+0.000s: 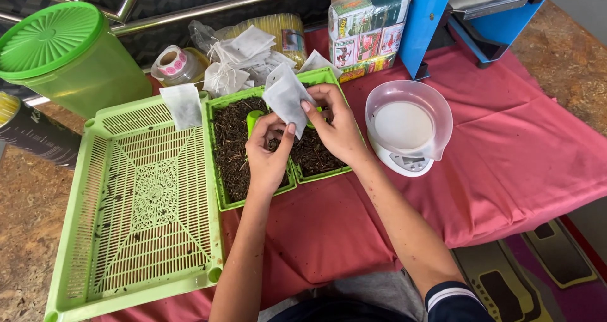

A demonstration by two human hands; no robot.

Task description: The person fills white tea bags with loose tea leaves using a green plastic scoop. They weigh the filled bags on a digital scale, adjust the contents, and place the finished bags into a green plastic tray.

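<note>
Both my hands hold one small white paper sachet above two green trays of dark loose tea. My left hand pinches the sachet's lower edge. My right hand grips its right side with the fingers curled. A small green scoop stands in the tea just left of my left hand. The right tea tray is partly hidden under my hands.
A large green perforated tray lies at the left with one white sachet on its far edge. More sachets pile behind. A kitchen scale with a clear bowl, a green lidded bucket, a sticker roll, packaged boxes and a blue machine surround.
</note>
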